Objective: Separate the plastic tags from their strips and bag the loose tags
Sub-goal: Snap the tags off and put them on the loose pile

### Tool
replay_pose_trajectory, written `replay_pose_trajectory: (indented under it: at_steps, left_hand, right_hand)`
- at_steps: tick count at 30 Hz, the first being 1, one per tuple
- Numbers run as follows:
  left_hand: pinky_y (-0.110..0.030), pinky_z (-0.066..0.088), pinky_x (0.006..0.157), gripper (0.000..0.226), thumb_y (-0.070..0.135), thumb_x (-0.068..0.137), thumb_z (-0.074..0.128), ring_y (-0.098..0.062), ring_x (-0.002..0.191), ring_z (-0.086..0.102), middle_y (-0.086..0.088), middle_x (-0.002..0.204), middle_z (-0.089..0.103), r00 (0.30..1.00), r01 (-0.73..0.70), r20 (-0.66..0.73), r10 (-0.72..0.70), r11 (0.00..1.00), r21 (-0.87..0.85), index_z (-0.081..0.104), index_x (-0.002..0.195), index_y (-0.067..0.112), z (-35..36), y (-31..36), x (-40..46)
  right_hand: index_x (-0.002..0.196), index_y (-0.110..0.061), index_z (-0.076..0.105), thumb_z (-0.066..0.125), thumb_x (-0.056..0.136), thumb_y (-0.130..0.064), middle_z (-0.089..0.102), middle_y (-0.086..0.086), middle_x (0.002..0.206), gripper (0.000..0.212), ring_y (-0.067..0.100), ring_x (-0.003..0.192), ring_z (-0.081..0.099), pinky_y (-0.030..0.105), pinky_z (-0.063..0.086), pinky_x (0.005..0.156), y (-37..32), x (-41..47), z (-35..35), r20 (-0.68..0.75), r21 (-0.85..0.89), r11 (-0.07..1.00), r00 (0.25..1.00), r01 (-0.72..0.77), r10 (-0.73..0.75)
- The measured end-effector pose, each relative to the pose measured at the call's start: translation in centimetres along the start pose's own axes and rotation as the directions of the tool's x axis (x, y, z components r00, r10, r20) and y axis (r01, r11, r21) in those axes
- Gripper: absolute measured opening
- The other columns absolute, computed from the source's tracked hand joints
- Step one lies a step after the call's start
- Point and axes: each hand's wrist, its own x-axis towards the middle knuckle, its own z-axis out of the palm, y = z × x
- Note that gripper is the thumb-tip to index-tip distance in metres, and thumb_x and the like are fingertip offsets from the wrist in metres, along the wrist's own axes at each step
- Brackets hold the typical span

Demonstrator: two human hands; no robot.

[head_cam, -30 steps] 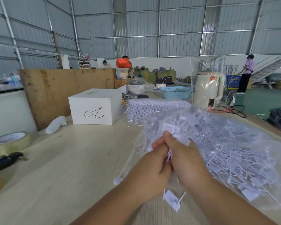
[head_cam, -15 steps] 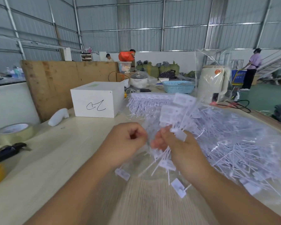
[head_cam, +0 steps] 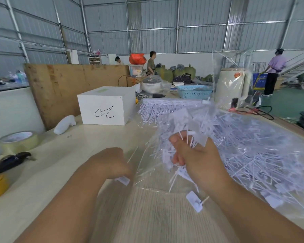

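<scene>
Meanwhile the right hand (head_cam: 195, 158) clutched a bunch of tags (head_cam: 181, 137) at centre frame, stems splaying upward; the left hand (head_cam: 111, 163), lower left, pinched one tag (head_cam: 123, 180) beside the bag (head_cam: 270, 155).

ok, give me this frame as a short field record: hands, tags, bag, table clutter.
left hand: curled, holds a white plastic tag
right hand: grips a bunch of white plastic tags
bag: clear plastic bag full of loose tags, lying on the table at right
loose tag: on pale wooden table, near right wrist
strips: uncut white tag strips behind bag
clutter: white cardboard box, roll of clear tape
</scene>
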Motion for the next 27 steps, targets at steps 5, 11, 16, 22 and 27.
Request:
replay_pose_trajectory:
  at_steps: [5, 11, 16, 22, 27]
  left_hand:
    - [-0.029, 0.050, 0.070, 0.009, 0.014, 0.074, 0.057, -0.023, 0.082, 0.065, -0.001, 0.085, 0.067, 0.995, -0.003, -0.101, -0.007, 0.995, -0.102, 0.064, 0.079, 0.013, 0.2, 0.1, 0.6]
    - [-0.033, 0.053, 0.067, 0.010, 0.025, 0.080, 0.054, -0.017, 0.072, 0.062, 0.007, 0.073, 0.065, 0.837, -0.324, -0.534, 0.115, 0.891, -0.316, 0.062, 0.073, 0.024, 0.5, 3.8, -2.1]
    - [-0.031, 0.052, 0.066, 0.009, 0.028, 0.081, 0.062, -0.017, 0.072, 0.063, 0.009, 0.071, 0.066, 0.598, -0.541, -0.780, 0.185, 0.811, -0.223, 0.065, 0.089, 0.030, 0.4, 5.6, -4.1]
    - [-0.006, 0.039, 0.058, 0.013, 0.016, 0.078, 0.064, 0.002, 0.070, 0.060, 0.016, 0.068, 0.067, 0.614, -0.618, -0.775, 0.147, 0.700, -0.358, 0.069, 0.073, 0.027, -0.4, 5.3, -4.4]
    - [-0.007, 0.038, 0.055, 0.021, 0.006, 0.080, 0.065, 0.006, 0.056, 0.055, 0.017, 0.063, 0.064, 0.674, -0.729, -0.679, 0.291, 0.411, -0.547, 0.066, 0.069, 0.024, 0.7, 6.9, -5.5]
  right_hand:
    - [0.054, -0.009, 0.059, 0.071, 0.083, -0.030, 0.048, 0.007, 0.047, 0.038, 0.017, 0.041, 0.052, 0.030, 0.045, 0.049, -0.7, 0.0, -0.3, -0.052, 0.021, 1.000, 0.999, 0.009, -0.008]
    - [0.074, -0.013, 0.070, 0.059, 0.090, -0.033, 0.047, 0.000, 0.043, 0.028, 0.017, 0.049, 0.051, 0.030, 0.048, 0.061, 0.3, -0.4, -0.3, 0.175, -0.120, 0.992, 0.983, -0.043, 0.063]
    - [0.053, -0.016, 0.055, 0.064, 0.090, -0.018, 0.050, 0.001, 0.051, 0.039, 0.012, 0.051, 0.048, 0.028, 0.038, 0.056, 1.0, -0.3, 0.1, 0.258, -0.196, 0.979, 0.966, 0.048, 0.004]
    - [0.057, -0.035, 0.058, 0.059, 0.092, -0.018, 0.050, -0.016, 0.049, 0.039, 0.001, 0.049, 0.048, 0.017, 0.039, 0.054, -0.3, -0.1, 0.1, 0.147, -0.222, 0.944, 0.965, 0.245, -0.216]
    - [0.074, -0.020, 0.052, 0.070, 0.075, -0.018, 0.044, -0.011, 0.051, 0.018, 0.005, 0.047, 0.041, 0.026, 0.036, 0.049, 0.3, 0.1, 0.3, 0.220, -0.371, 0.894, 0.959, 0.252, -0.179]
